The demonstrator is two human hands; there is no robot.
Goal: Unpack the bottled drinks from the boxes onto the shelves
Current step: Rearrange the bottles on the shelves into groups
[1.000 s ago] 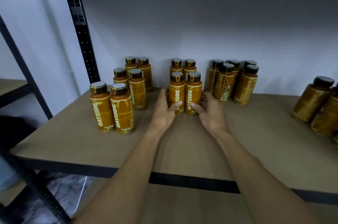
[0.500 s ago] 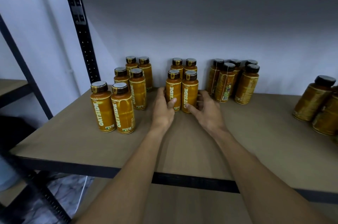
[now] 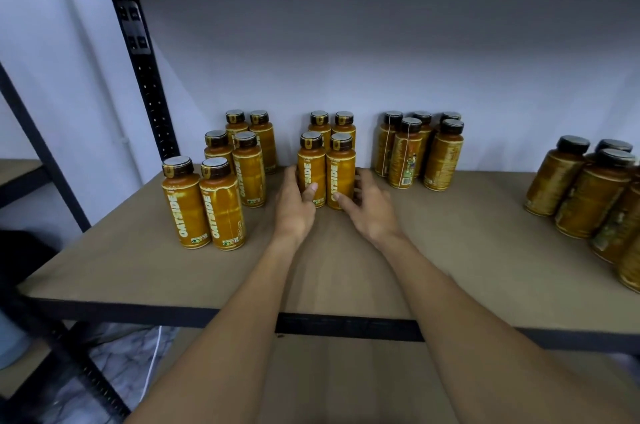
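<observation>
**Both hands on the front pair, middle column**

The left hand [image 3: 294, 207] wraps the left side of the front pair of bottles [image 3: 325, 177], thumb laid across the label. The right hand [image 3: 369, 214] mirrors it on the right side, thumb on the front and fingers curled round the far side. So both hands are clamped on that pair, two bottles side by side, upright, bases down on the shelf [image 3: 450, 250].

Just behind them stands a back pair [image 3: 332, 123], close to the wall. Whether the two rows touch, I can't tell. To the left there's a block of six [image 3: 221, 181], two wide and three deep, running toward the front edge. To the right is a tighter cluster [image 3: 415, 153] with its labels turned away, and at the far right edge another group [image 3: 585, 188].

Progress looks healthy, with plenty already stocked. The middle column is only two rows deep against three on the left, so I'd guess another pair belongs in front. There's no box in view, so how many bottles are left to unpack can't be judged.
</observation>
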